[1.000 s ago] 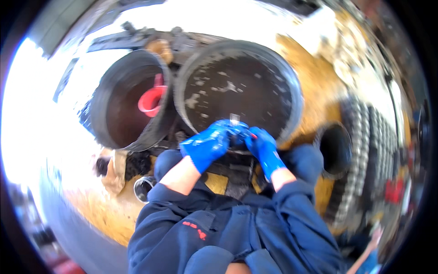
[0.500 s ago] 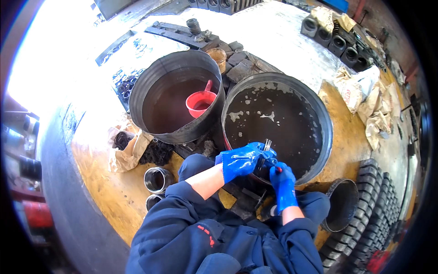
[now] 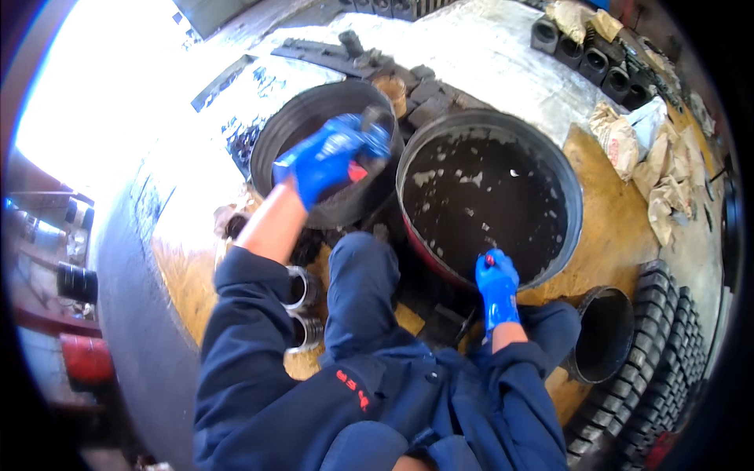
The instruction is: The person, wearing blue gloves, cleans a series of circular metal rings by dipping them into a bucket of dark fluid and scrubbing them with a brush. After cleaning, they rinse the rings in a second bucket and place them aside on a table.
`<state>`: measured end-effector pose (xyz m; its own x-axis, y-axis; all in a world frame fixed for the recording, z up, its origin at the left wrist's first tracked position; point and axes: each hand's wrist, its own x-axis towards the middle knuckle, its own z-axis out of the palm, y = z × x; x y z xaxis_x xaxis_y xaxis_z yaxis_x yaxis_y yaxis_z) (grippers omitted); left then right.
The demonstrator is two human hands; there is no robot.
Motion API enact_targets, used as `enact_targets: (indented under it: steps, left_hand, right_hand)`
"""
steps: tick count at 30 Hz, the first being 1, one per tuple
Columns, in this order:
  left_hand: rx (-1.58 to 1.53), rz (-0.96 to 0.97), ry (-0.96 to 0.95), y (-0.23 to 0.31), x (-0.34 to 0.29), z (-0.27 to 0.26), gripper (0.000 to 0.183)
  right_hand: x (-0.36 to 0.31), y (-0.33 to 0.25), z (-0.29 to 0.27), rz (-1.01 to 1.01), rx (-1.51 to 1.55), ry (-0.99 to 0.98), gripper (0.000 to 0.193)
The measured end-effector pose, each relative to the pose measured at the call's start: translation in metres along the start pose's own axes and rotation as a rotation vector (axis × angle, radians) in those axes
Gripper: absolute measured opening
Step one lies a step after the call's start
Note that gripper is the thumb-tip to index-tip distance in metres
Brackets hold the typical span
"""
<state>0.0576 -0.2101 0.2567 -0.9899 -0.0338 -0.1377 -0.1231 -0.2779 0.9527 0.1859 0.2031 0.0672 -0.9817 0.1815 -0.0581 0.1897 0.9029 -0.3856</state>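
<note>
My left hand [image 3: 322,161], in a blue rubber glove, reaches over the left metal tub [image 3: 276,133]. It is closed on a dark metal ring-like part [image 3: 378,122], smeared by motion. Below the glove shows a bit of the red plastic dipper [image 3: 357,172]; the rest is hidden. My right hand [image 3: 497,286], gloved too, is at the near rim of the right metal tub [image 3: 572,196], wrapped round a red-handled tool [image 3: 491,260]. The tool's far end is too unclear to tell its kind. Dark liquid [image 3: 487,192] with pale foam patches fills the right tub.
Behind the tubs stand a tan pot [image 3: 390,93] and dark blocks [image 3: 430,108]. Metal rings [image 3: 305,331] lie by my left knee. On the right are an open dark cylinder [image 3: 603,334], rows of stacked rings [image 3: 656,314] and crumpled paper sacks [image 3: 664,180].
My left hand has moved away from my right, leftward over the left tub, carrying the metal part. My right hand stays by the right tub with the red-handled tool. The view has shifted slightly.
</note>
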Motion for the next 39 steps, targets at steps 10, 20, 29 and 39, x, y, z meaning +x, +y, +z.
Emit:
enact_targets:
  steps: [10, 20, 29, 39]
  left_hand:
    - [1.864, 0.241, 0.337, -0.002, -0.195, -0.175, 0.022]
    - [1.623, -0.651, 0.261, -0.123, -0.394, -0.259, 0.017]
    - [0.172, -0.337, 0.391, -0.128, -0.346, -0.250, 0.025]
    - [-0.037, 0.283, 0.560, 0.088, 0.036, -0.380, 0.054]
  right_hand:
    - [0.021, 0.027, 0.020, -0.073, 0.045, -0.009, 0.032]
    - [0.010, 0.031, 0.021, -0.104, 0.186, -0.085, 0.024]
    - [0.028, 0.036, 0.026, -0.110, 0.204, -0.220, 0.022]
    - [0.011, 0.032, 0.029, -0.087, 0.270, -0.157, 0.011]
